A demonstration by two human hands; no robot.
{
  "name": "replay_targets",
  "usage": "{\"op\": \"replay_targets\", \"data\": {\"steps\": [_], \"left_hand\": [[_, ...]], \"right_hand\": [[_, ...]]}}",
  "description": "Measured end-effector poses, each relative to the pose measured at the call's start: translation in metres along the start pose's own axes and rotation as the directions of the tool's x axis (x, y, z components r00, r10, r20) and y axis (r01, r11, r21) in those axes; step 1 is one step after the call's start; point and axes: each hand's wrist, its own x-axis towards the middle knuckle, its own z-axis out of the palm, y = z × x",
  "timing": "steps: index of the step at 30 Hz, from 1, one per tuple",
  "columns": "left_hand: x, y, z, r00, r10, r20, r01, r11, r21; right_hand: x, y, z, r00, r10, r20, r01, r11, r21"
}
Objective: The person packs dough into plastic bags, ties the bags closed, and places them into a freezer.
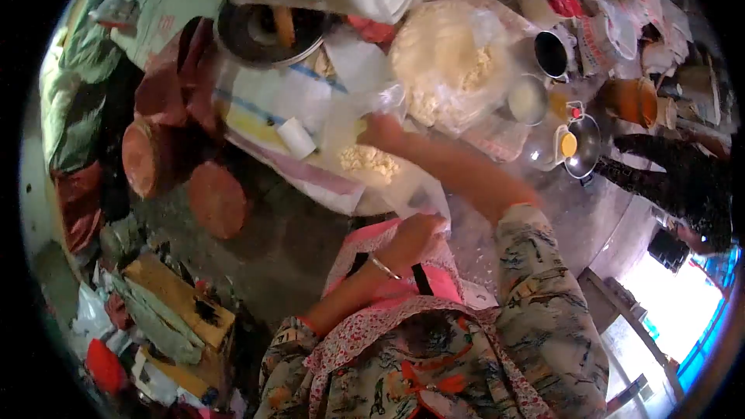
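Work at a low surface (pixel 250 81), as I view it remotely through the head camera. Nearest me, over the pink apron (pixel 371 242), the left hand (pixel 421 234), with a bracelet (pixel 385 267) at its wrist, has its fingers curled at the near side of a clear bag (pixel 423 190); I cannot tell whether they grip the plastic. The bag lies at the surface's near edge, with pale crumbly pieces (pixel 369 161) inside. The right hand (pixel 380 132) reaches over the bag's far part, just beyond the pieces; it is blurred, and I cannot tell whether it is open or closed. A white block (pixel 296 138) rests left of the bag, near the same edge. Off the surface's left edge I see a round red stool (pixel 217 200); well to the right, a jug (pixel 546 147) with a yellow cap. Farther off, a large bag of pale pieces (pixel 438 54) stands beyond the right hand, and a dark pan (pixel 240 27) sits toward the surface's far left corner.
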Motion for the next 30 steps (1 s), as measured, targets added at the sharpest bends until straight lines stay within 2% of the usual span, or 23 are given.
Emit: {"op": "replay_targets", "data": {"steps": [1, 2, 4, 5, 6, 7, 8, 10, 12, 14, 16, 17, 18, 20, 21, 22, 24, 25, 26, 27, 28, 29, 30], "left_hand": [[0.002, 0.002, -0.003, 1.000, 0.022, 0.009, -0.022, 1.000, -0.001], [0.003, 0.003, -0.006, 1.000, 0.021, -0.009, -0.020, 1.000, 0.011], [0.004, 0.003, -0.010, 0.999, 0.034, -0.018, -0.034, 0.999, 0.025], [0.004, 0.000, -0.012, 1.000, -0.017, -0.001, 0.017, 1.000, -0.005], [0.005, -0.002, -0.014, 0.997, -0.072, 0.014, 0.072, 0.997, -0.034], [0.007, 0.000, -0.018, 0.991, -0.097, -0.090, 0.087, 0.991, -0.104], [0.007, 0.001, -0.027, 0.993, -0.087, -0.085, 0.079, 0.992, -0.098], [0.012, 0.018, -0.058, 0.961, -0.067, -0.270, 0.167, 0.916, 0.365], [0.024, 0.010, -0.073, 0.853, 0.210, -0.478, 0.186, 0.733, 0.654], [0.036, 0.007, -0.093, 0.830, 0.207, -0.518, 0.240, 0.706, 0.666], [0.050, 0.000, -0.106, 0.807, 0.198, -0.556, 0.295, 0.681, 0.670], [0.059, -0.013, -0.107, 0.819, 0.167, -0.549, 0.296, 0.697, 0.653], [0.068, -0.029, -0.107, 0.831, 0.134, -0.540, 0.298, 0.713, 0.635], [0.090, -0.077, -0.101, 0.847, 0.176, -0.501, 0.281, 0.651, 0.705], [0.098, -0.096, -0.101, 0.891, -0.061, -0.449, 0.277, 0.857, 0.434], [0.101, -0.106, -0.101, 0.912, -0.267, -0.311, 0.312, 0.944, 0.105], [0.099, -0.105, -0.102, 0.911, -0.306, -0.277, 0.327, 0.945, 0.033], [0.098, -0.104, -0.103, 0.912, -0.328, -0.245, 0.330, 0.943, -0.036], [0.096, -0.103, -0.102, 0.911, -0.334, -0.240, 0.336, 0.941, -0.037], [0.094, -0.101, -0.099, 0.904, -0.118, -0.410, 0.222, 0.951, 0.215], [0.094, -0.100, -0.097, 0.851, 0.135, -0.508, 0.139, 0.874, 0.465], [0.097, -0.093, -0.095, 0.851, 0.132, -0.508, 0.140, 0.876, 0.462], [0.102, -0.082, -0.094, 0.850, 0.159, -0.503, 0.160, 0.830, 0.534]], "right_hand": [[-0.001, 0.009, 0.007, 0.984, -0.175, -0.038, 0.176, 0.984, 0.036], [0.000, 0.024, 0.028, 0.957, -0.258, -0.134, 0.259, 0.966, -0.011], [-0.021, 0.006, 0.020, 0.984, -0.158, -0.086, 0.143, 0.976, -0.164], [-0.029, 0.005, 0.010, 0.984, -0.150, -0.100, 0.132, 0.977, -0.166], [-0.036, 0.008, 0.000, 0.974, -0.209, -0.083, 0.198, 0.973, -0.119], [-0.043, 0.010, -0.012, 0.960, -0.270, -0.069, 0.265, 0.962, -0.071], [-0.050, 0.014, -0.027, 0.960, -0.267, -0.080, 0.262, 0.962, -0.073], [-0.071, 0.030, -0.061, 0.969, -0.184, 0.165, 0.154, 0.971, 0.182], [-0.094, 0.069, -0.071, 0.949, -0.173, -0.263, 0.274, 0.867, 0.416], [-0.129, 0.057, -0.130, 0.890, 0.045, -0.454, 0.095, 0.955, 0.280], [-0.122, 0.080, -0.165, 0.734, -0.116, -0.669, 0.065, 0.993, -0.100], [-0.114, 0.087, -0.180, 0.717, -0.159, -0.678, 0.019, 0.978, -0.209], [-0.106, 0.092, -0.195, 0.704, -0.203, -0.681, -0.030, 0.949, -0.314], [-0.082, 0.100, -0.212, 0.743, -0.204, -0.637, -0.012, 0.948, -0.318], [-0.066, 0.104, -0.216, 0.782, -0.206, -0.588, 0.009, 0.948, -0.320], [-0.047, 0.113, -0.218, 0.794, -0.234, -0.561, 0.009, 0.927, -0.374], [-0.030, 0.120, -0.223, 0.912, -0.088, -0.402, -0.044, 0.950, -0.309], [-0.033, 0.126, -0.217, 0.915, -0.081, -0.395, -0.045, 0.953, -0.299], [-0.043, 0.132, -0.212, 0.927, -0.113, -0.357, -0.008, 0.946, -0.323], [-0.054, 0.139, -0.207, 0.937, -0.147, -0.318, 0.028, 0.937, -0.349], [-0.058, 0.156, -0.191, 0.958, -0.154, -0.241, 0.051, 0.921, -0.387], [-0.071, 0.162, -0.174, 0.964, -0.196, -0.182, 0.066, 0.834, -0.548], [-0.081, 0.168, -0.161, 0.983, -0.153, -0.106, 0.070, 0.834, -0.547]]}}
